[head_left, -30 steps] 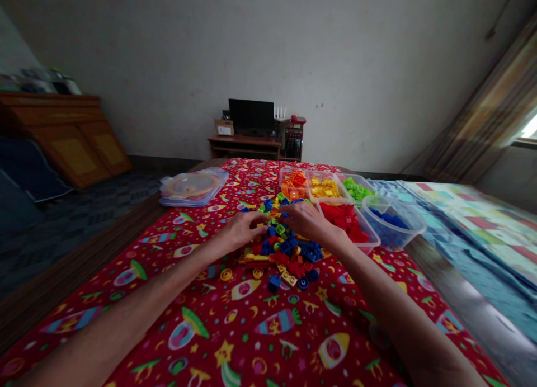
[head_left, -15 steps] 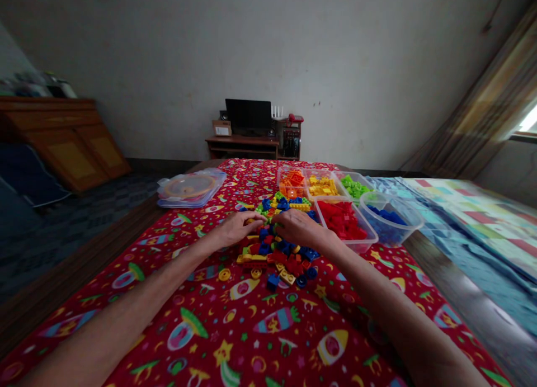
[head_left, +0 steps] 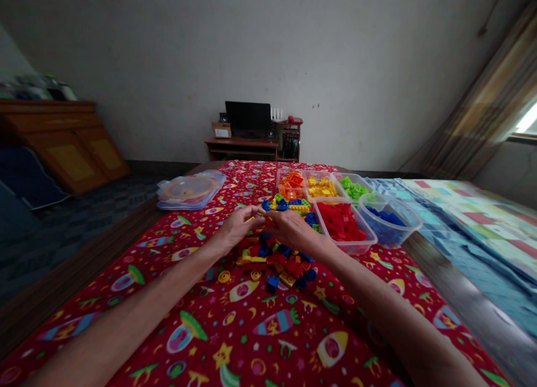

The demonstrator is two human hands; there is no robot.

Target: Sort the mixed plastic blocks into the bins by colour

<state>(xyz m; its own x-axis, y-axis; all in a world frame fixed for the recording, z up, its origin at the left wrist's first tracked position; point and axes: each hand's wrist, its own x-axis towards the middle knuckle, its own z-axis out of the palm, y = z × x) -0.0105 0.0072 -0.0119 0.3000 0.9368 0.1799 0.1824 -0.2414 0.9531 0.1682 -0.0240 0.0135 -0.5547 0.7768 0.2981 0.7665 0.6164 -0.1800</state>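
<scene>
A heap of mixed plastic bricks (head_left: 281,258) in red, blue, yellow and green lies on the red rocket-print cloth (head_left: 251,331). Both hands hover just above the heap's far side. My left hand (head_left: 238,227) and my right hand (head_left: 290,228) meet fingertip to fingertip, each curled into a pinch. Whatever sits between the fingertips is too small to name. More mixed bricks (head_left: 289,204) show just beyond the hands.
To the right stand clear tubs of sorted bricks: orange (head_left: 292,182), yellow (head_left: 322,187), green (head_left: 354,188), red (head_left: 343,222), and a round blue one (head_left: 389,219). A stack of clear lids (head_left: 191,189) lies at the left. The table's wooden edge (head_left: 457,297) runs along the right.
Both hands have lifted off the heap and drawn together, fingertips now meeting above it. The view has shifted slightly.
</scene>
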